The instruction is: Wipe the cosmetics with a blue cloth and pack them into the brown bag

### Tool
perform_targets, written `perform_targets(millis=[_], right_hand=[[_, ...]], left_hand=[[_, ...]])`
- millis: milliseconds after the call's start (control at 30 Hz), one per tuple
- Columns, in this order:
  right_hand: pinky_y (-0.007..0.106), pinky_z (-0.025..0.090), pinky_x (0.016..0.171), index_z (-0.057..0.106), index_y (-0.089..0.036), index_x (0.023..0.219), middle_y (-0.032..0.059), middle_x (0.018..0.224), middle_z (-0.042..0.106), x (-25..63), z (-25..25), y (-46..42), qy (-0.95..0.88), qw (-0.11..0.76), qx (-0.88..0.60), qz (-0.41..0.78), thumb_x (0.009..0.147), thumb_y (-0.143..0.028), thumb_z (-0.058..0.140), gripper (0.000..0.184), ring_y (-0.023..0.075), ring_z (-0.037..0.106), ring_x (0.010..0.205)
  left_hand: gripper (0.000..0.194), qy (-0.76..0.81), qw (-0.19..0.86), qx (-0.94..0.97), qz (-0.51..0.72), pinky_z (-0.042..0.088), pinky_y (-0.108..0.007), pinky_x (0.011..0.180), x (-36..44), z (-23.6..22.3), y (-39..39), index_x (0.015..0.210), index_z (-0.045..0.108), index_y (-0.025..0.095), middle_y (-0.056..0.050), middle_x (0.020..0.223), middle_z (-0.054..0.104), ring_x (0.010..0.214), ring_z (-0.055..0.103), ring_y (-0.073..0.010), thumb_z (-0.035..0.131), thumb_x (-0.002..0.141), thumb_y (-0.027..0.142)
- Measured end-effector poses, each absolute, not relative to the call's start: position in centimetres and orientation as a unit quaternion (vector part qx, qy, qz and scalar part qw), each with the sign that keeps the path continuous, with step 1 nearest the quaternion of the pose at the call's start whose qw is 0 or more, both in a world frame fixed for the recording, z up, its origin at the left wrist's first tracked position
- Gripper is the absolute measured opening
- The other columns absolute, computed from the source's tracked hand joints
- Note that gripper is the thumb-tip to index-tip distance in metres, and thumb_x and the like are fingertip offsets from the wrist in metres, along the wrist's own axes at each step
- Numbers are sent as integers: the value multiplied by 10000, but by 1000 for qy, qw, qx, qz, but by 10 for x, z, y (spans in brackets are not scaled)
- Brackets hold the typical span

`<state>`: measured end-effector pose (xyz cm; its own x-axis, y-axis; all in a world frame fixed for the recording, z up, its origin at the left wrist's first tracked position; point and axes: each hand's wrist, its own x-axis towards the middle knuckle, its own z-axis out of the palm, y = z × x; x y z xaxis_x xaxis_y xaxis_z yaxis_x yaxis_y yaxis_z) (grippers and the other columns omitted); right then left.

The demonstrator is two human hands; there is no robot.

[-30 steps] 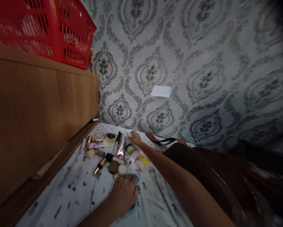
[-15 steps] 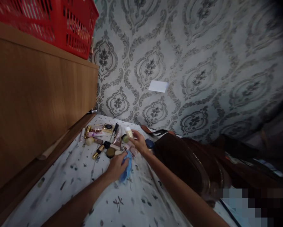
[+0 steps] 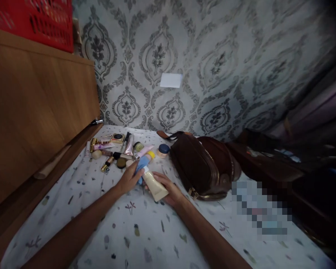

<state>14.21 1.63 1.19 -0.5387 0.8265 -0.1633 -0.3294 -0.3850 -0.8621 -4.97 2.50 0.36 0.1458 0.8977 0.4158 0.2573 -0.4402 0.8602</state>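
My right hand [image 3: 169, 189] is closed around a cream-coloured squeeze tube [image 3: 156, 188], its flat end pointing toward me. At the tube's white cap end, my left hand [image 3: 129, 176] grips a blue cloth [image 3: 141, 164], which touches the cap. Just past the cloth lies a yellow-topped jar [image 3: 150, 154], partly hidden. Beyond my hands several cosmetics are spread on the sheet: a pink tube [image 3: 129, 145], a green-lidded jar [image 3: 138, 146], a gold compact [image 3: 118, 138] and a round brown-lidded jar [image 3: 121, 163]. A jar with a dark blue lid [image 3: 163, 150] stands to their right.
A dark brown leather bag [image 3: 194, 164] lies on the right of the patterned sheet [image 3: 151, 239]. Along the left runs a wooden cabinet [image 3: 39, 101] with a red plastic basket [image 3: 50, 26] on top. Patterned wallpaper [image 3: 212, 67] closes off the back.
My right hand has brought the tube back toward me, beside the cloth in my left hand. Now the cloth meets its cap. The head view has shifted, showing more of the bag.
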Motion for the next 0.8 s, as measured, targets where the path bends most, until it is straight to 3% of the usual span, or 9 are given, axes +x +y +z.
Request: perform_targets(millis=[233, 433, 533, 667, 800], right_hand=[[250, 548, 585, 612, -143, 993, 87, 857, 731, 151, 4, 15, -422, 319, -257, 809, 719, -392, 778, 405, 188, 713, 697], [245, 510, 577, 576, -184, 943, 18, 784, 687, 147, 2, 9, -452, 332, -286, 777, 660, -456, 819, 462, 161, 675, 646], [217, 441, 566, 573, -196, 945, -18, 771, 654, 147, 4, 7, -535, 348, -281, 717, 676, -484, 801, 456, 124, 609, 635], [214, 389, 593, 564, -190, 985, -35, 782, 590, 147, 6, 6, -647, 368, -277, 607, 776, -460, 706, 369, 113, 529, 671], [289, 444, 776, 577, -195, 1079, 12, 942, 582, 148, 10, 1, -766, 385, -330, 395, 781, -291, 677, 328, 171, 542, 847]], left_hand=[[358, 438, 260, 721, 470, 479, -309, 853, -43, 7, 15, 959, 650, 145, -53, 863, 669, 843, 618, -192, 482, 886, 453], [408, 441, 270, 747, 419, 389, -250, 613, -39, 14, 14, 689, 484, 193, 22, 637, 478, 627, 467, -134, 351, 957, 471], [429, 453, 271, 745, 408, 339, -246, 589, -36, 18, 13, 654, 418, 202, 35, 618, 409, 622, 406, -127, 356, 954, 502], [440, 458, 270, 740, 412, 331, -249, 604, -37, 20, 13, 671, 443, 196, 33, 642, 410, 640, 397, -129, 375, 946, 533], [482, 478, 284, 715, 424, 324, -251, 591, -38, 17, 15, 653, 437, 199, 32, 626, 414, 631, 399, -134, 371, 933, 586]])
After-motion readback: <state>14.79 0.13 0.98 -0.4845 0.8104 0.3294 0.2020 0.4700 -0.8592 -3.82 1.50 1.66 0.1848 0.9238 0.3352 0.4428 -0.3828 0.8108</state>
